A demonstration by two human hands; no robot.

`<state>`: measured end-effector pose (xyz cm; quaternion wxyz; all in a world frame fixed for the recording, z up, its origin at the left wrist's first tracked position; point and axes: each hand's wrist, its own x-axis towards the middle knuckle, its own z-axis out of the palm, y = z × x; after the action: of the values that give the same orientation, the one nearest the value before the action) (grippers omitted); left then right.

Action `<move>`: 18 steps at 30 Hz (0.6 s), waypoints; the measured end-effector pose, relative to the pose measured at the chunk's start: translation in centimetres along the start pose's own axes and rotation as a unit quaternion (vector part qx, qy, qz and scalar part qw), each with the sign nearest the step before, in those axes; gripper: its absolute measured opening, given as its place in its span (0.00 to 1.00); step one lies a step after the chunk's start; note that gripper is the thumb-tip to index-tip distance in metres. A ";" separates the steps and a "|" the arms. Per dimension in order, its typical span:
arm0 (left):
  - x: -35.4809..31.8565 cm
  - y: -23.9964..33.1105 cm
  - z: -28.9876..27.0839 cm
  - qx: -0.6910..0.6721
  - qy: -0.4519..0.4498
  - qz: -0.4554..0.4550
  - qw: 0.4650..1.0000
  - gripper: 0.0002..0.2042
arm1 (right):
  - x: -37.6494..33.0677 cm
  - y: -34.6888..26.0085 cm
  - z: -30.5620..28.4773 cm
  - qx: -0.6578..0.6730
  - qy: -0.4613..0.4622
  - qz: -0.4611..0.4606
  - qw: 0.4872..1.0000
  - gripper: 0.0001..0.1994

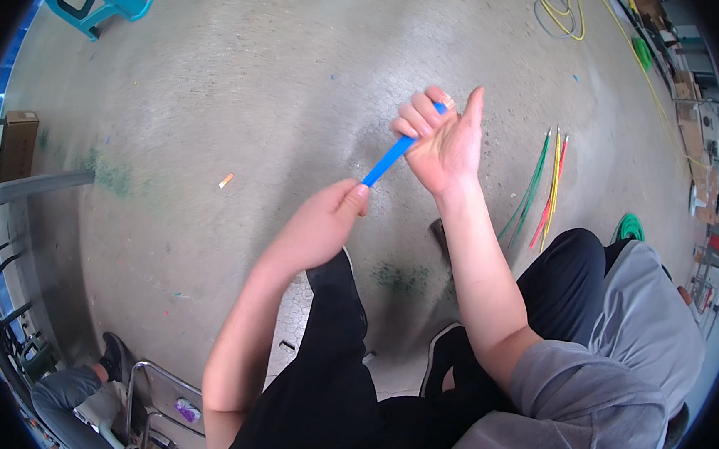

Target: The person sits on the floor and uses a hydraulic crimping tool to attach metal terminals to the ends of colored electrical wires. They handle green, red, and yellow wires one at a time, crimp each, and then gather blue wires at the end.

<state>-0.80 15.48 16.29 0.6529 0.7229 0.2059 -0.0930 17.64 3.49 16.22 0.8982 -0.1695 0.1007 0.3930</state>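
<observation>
A narrow blue strip, perhaps flat tubing [387,162], slants up to the right between my two hands. My left hand [322,223] is closed on its lower end, the thumb pressed along it. Around the upper end curl the fingers of my right hand [441,139], palm up and thumb sticking out. A small pale patch shows at those fingertips; I cannot tell what it is. To the right of my right forearm, green cables [531,181], a yellow cable [555,186] and red cables [551,198] with metal tips lie on the floor.
A teal stool [107,8] stands far left, above a cardboard box [20,144] and a metal frame [40,187]. Yellow cable [561,2] is coiled far right; a green coil [629,227] lies nearer. A person in grey [649,313] is close on my right; another's leg [71,388] shows lower left.
</observation>
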 end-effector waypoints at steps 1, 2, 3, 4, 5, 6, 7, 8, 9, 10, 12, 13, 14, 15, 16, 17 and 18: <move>0.3 0.3 -0.7 -0.112 -0.058 -0.079 0.989 0.18 | -0.1 0.6 1.1 -0.030 0.042 0.020 0.998 0.26; 0.6 0.8 -1.8 -0.222 -0.114 -0.158 0.955 0.18 | -0.2 1.1 2.3 -0.059 0.085 0.041 0.994 0.26; 0.6 1.3 -2.6 -0.324 -0.163 -0.236 0.901 0.17 | -0.3 1.8 3.2 -0.086 0.126 0.064 0.986 0.25; 0.6 1.2 -2.8 -0.381 -0.199 -0.238 0.871 0.17 | -0.2 2.5 2.5 -0.176 0.080 0.087 0.977 0.25; 0.7 0.9 -3.1 -0.415 -0.205 -0.244 0.852 0.18 | 0.2 3.1 1.2 -0.265 0.034 0.109 0.958 0.25; 0.7 0.4 -3.5 -0.451 -0.209 -0.251 0.831 0.18 | 0.5 3.9 -0.2 -0.350 -0.013 0.132 0.927 0.25; 0.9 -0.2 -3.7 -0.485 -0.214 -0.258 0.808 0.19 | 1.2 4.2 -0.9 -0.499 -0.023 0.114 0.859 0.25; 1.1 -1.2 -3.9 -0.498 -0.220 -0.251 0.801 0.20 | 1.6 4.4 -1.5 -0.566 0.004 0.103 0.818 0.25; 1.1 -1.5 -3.7 -0.489 -0.192 -0.249 0.813 0.20 | 2.1 4.8 -1.3 -0.630 0.030 0.094 0.770 0.25; 1.3 -1.4 -3.4 -0.478 -0.169 -0.244 0.826 0.20 | 2.9 5.2 -1.8 -0.612 0.030 0.114 0.782 0.25; 1.7 -2.6 -3.5 -0.457 -0.149 -0.207 0.852 0.21 | 4.8 6.3 -2.8 -0.573 0.026 0.159 0.804 0.26; 1.9 -2.3 -3.5 -0.392 -0.098 -0.206 0.891 0.21 | 5.5 6.8 -2.8 -0.597 0.011 0.146 0.789 0.25; 2.0 -1.8 -3.4 -0.323 -0.046 -0.202 0.923 0.21 | 6.3 7.2 -2.8 -0.620 -0.004 0.133 0.773 0.25; 2.2 -1.6 -3.4 -0.252 0.005 -0.196 0.948 0.21 | 7.1 7.5 -2.5 -0.643 -0.019 0.120 0.756 0.24; 2.4 -1.5 -4.3 -0.217 -0.010 -0.174 0.960 0.20 | 7.8 7.7 -1.7 -0.669 -0.025 0.128 0.732 0.24; 2.6 -1.3 -4.3 -0.186 0.005 -0.171 0.967 0.19 | 8.7 7.9 -0.9 -0.694 -0.032 0.134 0.707 0.24; 3.0 -0.1 -4.2 -0.155 0.017 -0.167 0.974 0.17 | 9.5 8.0 0.1 -0.719 -0.037 0.140 0.680 0.24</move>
<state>1.28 20.17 15.50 0.7288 0.5699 0.3466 -0.1551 18.14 14.98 11.51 0.4376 -0.7325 -0.2235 0.4711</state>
